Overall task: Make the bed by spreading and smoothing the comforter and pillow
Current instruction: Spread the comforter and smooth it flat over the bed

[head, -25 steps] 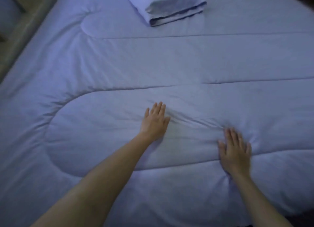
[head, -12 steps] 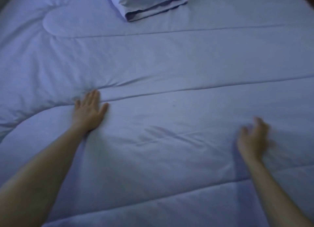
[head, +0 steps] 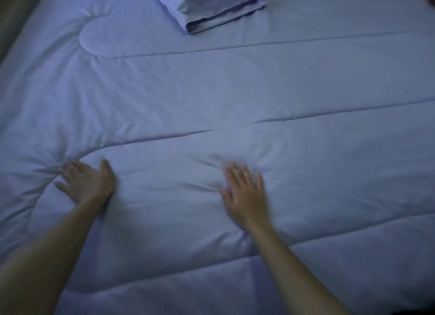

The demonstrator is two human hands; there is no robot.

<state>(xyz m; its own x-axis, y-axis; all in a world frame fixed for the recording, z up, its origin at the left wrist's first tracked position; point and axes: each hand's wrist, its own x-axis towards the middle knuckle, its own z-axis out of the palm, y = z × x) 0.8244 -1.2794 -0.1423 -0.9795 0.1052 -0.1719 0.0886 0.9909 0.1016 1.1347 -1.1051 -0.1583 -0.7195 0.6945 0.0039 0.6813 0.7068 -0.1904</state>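
Note:
A pale blue quilted comforter (head: 235, 98) covers the whole bed, with long stitched seams and small wrinkles. My left hand (head: 86, 182) lies flat on it at the lower left, fingers spread, pressing where folds bunch around a curved seam. My right hand (head: 246, 197) rests flat near the middle, slightly blurred, with creases just beyond its fingertips. A pillow in a matching blue case (head: 216, 6) lies at the top centre, its open end toward me.
A dim strip of floor or bed frame (head: 14, 15) shows past the bed's left edge at the upper left. A dark patch sits at the top right corner.
My right hand has slid left toward the middle of the comforter. My left hand has turned outward to the left and pressed into the bunched folds.

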